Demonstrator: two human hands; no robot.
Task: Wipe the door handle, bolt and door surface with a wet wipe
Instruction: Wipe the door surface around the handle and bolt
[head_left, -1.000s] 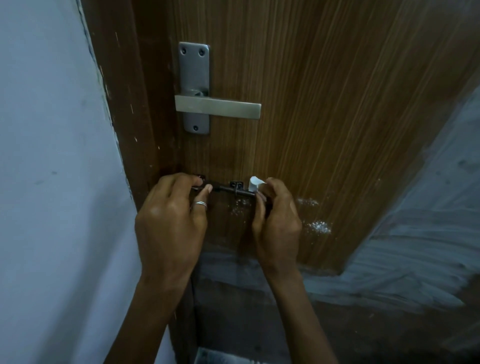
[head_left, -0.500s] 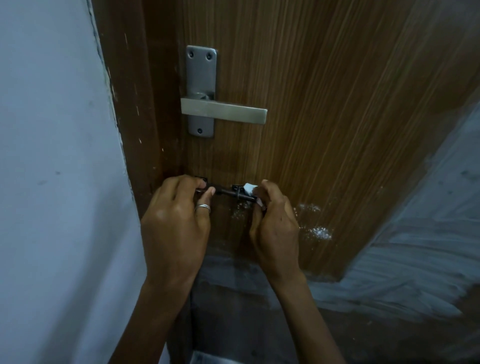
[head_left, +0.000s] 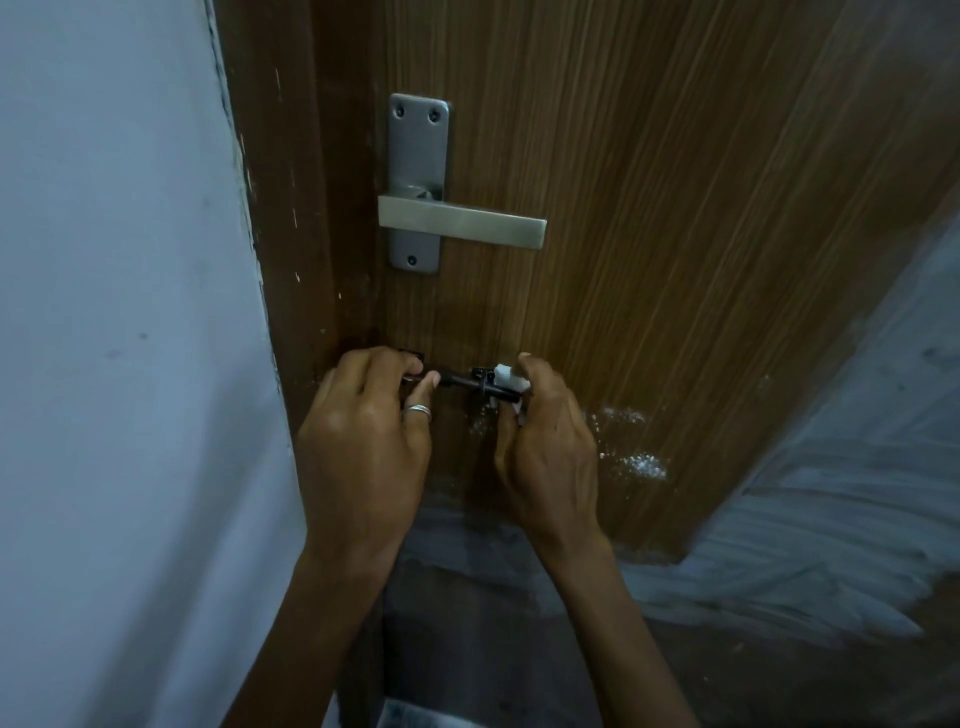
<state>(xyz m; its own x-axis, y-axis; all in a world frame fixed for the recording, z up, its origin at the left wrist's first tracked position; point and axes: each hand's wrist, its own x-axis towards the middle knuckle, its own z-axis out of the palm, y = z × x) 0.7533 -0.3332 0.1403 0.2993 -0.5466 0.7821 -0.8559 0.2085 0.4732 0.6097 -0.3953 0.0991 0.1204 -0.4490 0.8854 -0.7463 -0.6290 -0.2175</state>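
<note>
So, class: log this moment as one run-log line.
step: wiping bolt | left hand: grips bolt end | right hand: holds wet wipe on bolt | door handle: untouched

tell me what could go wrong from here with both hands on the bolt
1. The wet wipe, a small wad pinched by the right hand, could snag on a bracket of the bolt and tear.
2. The left hand grips the bolt's other end; a sudden slide might pinch a finger.
3. The white specks on the door beside the right hand may get missed.
</note>
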